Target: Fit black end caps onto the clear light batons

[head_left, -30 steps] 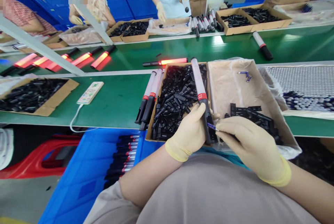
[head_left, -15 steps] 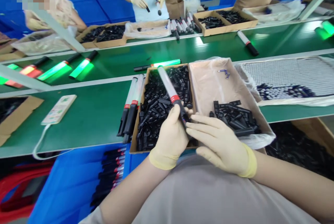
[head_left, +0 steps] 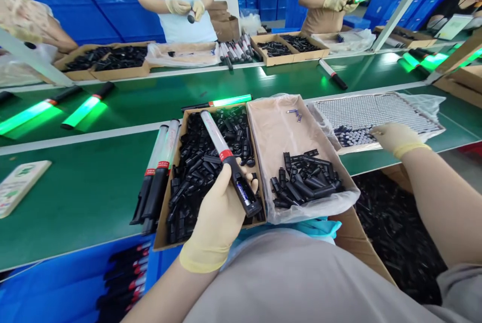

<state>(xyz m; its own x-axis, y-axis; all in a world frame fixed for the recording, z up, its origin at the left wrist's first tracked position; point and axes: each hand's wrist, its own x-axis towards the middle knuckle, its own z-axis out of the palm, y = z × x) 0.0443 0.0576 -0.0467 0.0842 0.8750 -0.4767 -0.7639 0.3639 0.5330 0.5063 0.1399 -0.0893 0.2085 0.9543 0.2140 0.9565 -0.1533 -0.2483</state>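
My left hand (head_left: 222, 207) is closed around the black handle of a light baton (head_left: 229, 162). The baton has a clear tube, a red band and an uncovered battery slot, where a dark-labelled battery (head_left: 243, 191) shows. At the right, my right hand (head_left: 397, 138) reaches over a tray of batteries (head_left: 399, 109). Its fingers are bent together at the edge of the loose batteries (head_left: 354, 136); what they pinch is too small to make out. Below the held baton lies a cardboard box (head_left: 161, 232) of black plastic parts. Both hands wear pale gloves.
A plastic-lined box (head_left: 271, 127) holds black covers and a few batteries. More batons (head_left: 156, 177) lean left of the parts box. Behind runs a green conveyor (head_left: 150, 104) with lit green batons (head_left: 88, 107). Co-workers stand across it. A power strip (head_left: 22, 185) lies left.
My right hand has left the baton and moved right to the battery tray. My left hand still holds the baton, its battery slot now in plain sight. The camera view has shifted right.
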